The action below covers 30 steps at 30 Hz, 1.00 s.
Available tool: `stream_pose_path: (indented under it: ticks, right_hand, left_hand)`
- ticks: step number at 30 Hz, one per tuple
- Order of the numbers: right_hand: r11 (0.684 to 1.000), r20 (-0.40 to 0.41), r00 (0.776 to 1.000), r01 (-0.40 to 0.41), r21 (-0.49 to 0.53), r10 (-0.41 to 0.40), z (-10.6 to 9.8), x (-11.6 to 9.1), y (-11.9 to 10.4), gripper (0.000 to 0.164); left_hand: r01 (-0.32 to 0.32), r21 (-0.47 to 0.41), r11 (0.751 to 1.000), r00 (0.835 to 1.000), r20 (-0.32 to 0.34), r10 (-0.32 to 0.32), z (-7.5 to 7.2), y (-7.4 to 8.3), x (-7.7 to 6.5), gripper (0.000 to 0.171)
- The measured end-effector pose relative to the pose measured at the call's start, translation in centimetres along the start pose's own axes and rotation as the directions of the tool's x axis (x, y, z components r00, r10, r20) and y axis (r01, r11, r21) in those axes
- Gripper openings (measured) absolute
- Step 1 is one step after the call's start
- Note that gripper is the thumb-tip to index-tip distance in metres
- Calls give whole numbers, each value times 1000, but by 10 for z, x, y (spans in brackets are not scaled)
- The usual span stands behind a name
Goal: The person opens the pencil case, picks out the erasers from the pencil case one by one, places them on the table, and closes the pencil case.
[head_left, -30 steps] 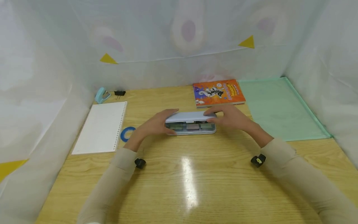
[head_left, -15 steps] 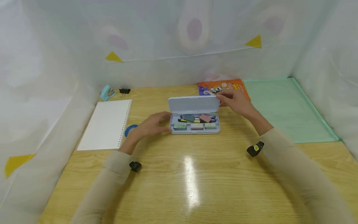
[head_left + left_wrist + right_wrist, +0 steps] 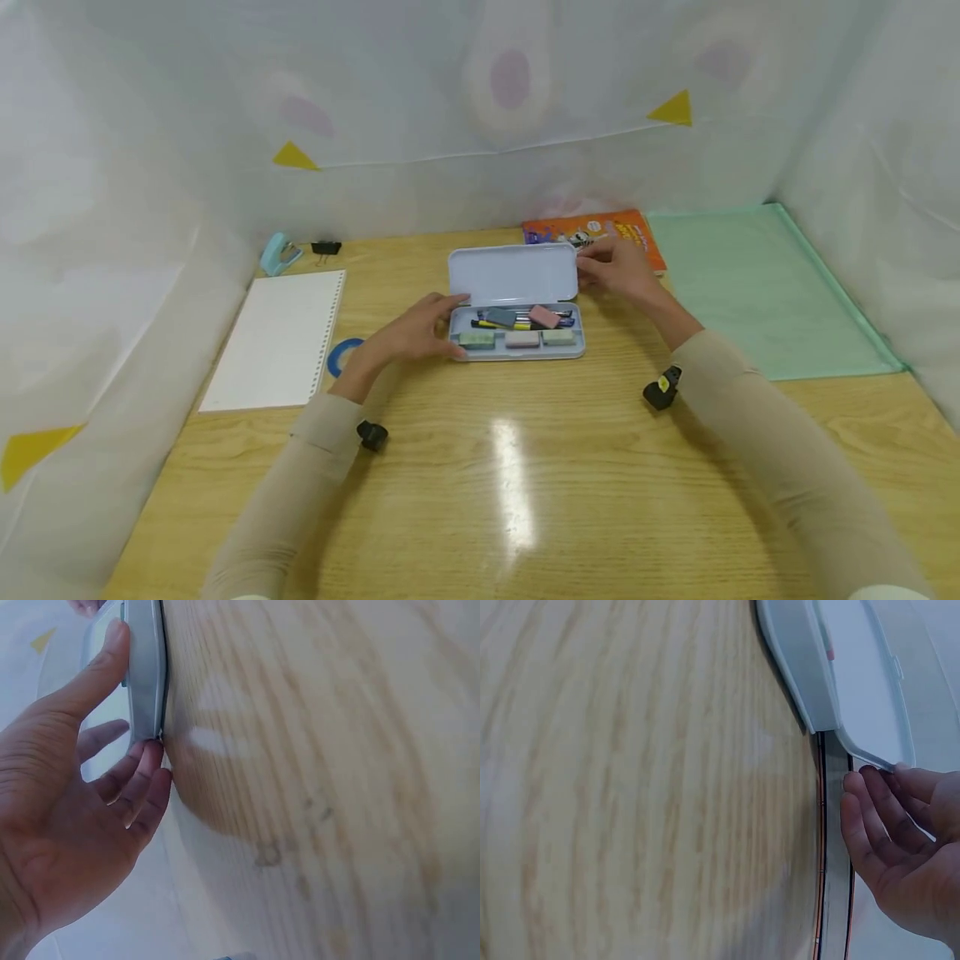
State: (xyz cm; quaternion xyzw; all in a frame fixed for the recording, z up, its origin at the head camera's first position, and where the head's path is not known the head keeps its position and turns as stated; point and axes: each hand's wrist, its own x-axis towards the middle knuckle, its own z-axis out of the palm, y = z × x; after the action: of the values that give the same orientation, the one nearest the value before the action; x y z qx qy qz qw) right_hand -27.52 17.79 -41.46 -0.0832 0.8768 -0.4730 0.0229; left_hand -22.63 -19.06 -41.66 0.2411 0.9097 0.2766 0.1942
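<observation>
A pale blue pencil case [image 3: 517,357] stands open on the wooden table, its lid [image 3: 513,275] tipped back. Inside, a blue-grey eraser [image 3: 501,317] and a pink eraser [image 3: 544,317] lie on several pens [image 3: 495,325]. A green eraser [image 3: 477,340] and two pale ones fill the front compartments. My left hand [image 3: 412,333] holds the case's left end; in the left wrist view its thumb lies along the front wall [image 3: 146,667] and fingertips touch the end. My right hand [image 3: 621,268] pinches the lid's right corner between thumb and fingers, as the right wrist view shows too.
An orange book [image 3: 648,237] lies behind the right hand, beside a green translucent mat [image 3: 765,292]. On the left are a spiral notebook [image 3: 273,342], blue tape roll [image 3: 335,357], light blue stapler [image 3: 276,254] and black binder clip [image 3: 326,247]. White sheeting surrounds the table.
The lid has swung up and back from nearly closed, drawn by my right hand, uncovering the pens and erasers. My left hand came slightly off the case's left end, then back onto it.
</observation>
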Motion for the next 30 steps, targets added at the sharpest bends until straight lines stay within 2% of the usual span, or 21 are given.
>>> stream_pose_path:
  ticks: [5,11,14,17,20,23,26,30]
  right_hand:
    - [998,16,999,-47,30,46,4,0,0,24]
    - [999,-1,1000,6,-49,-6,1,-10,2,20]
    - [995,44,997,65,-70,-62,0,-22,1,16]
    - [989,133,984,129,-66,-120,3,-32,-5,16]
    - [979,219,960,192,-73,-172,11,-36,-12,15]
    - [964,294,936,237,-124,-192,23,-36,-19,16]
    - [942,315,924,281,-184,-214,34,-39,-25,13]
    - [933,284,938,269,-239,-198,41,-44,-32,13]
  left_hand:
    - [13,-59,998,999,31,-11,1,-8,2,94]
    - [18,-98,995,999,52,-13,2,-9,2,92]
    - [19,-103,994,998,60,-13,3,-8,2,91]
    - [21,-103,994,998,61,-15,2,-9,1,91]
    - [21,-103,994,998,60,-15,1,-10,0,90]
    - [24,-104,994,998,62,-17,0,-12,0,91]
    - [19,-119,993,998,70,-10,0,-10,0,91]
    - [11,-137,991,997,82,1,-1,-7,0,91]
